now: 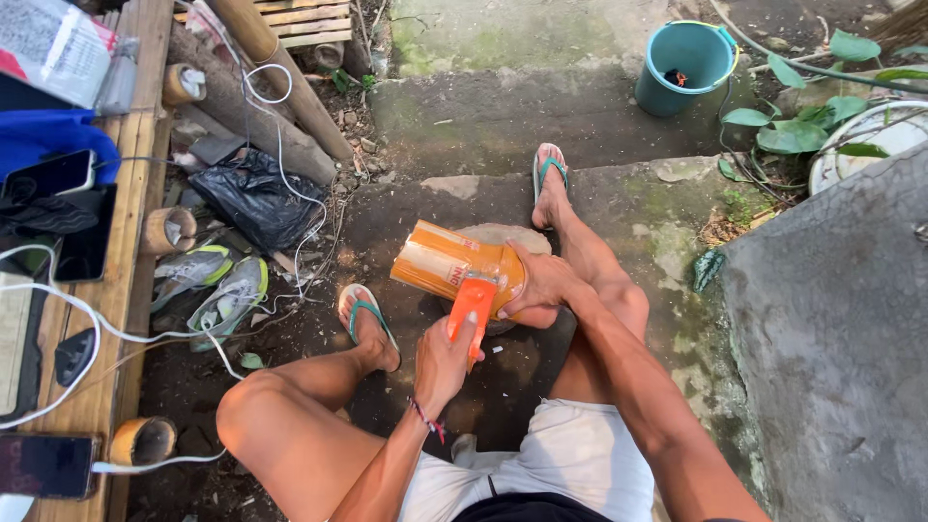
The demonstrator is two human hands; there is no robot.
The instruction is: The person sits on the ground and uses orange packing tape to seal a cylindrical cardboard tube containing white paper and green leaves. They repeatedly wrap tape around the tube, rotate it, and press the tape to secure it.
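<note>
Bamboo lies steadied on a stone by the gripping right hand, while the left hand clasps an orange tool against it.

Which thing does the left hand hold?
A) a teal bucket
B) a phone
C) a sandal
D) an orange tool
D: the left hand grips an orange tool set against the orange cylinder, which the right hand steadies.

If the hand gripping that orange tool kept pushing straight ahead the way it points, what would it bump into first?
Probably the orange tube: the left hand points its orange tool up at it, and the tool's head seems already against it. The right hand steadies the tube.
</note>
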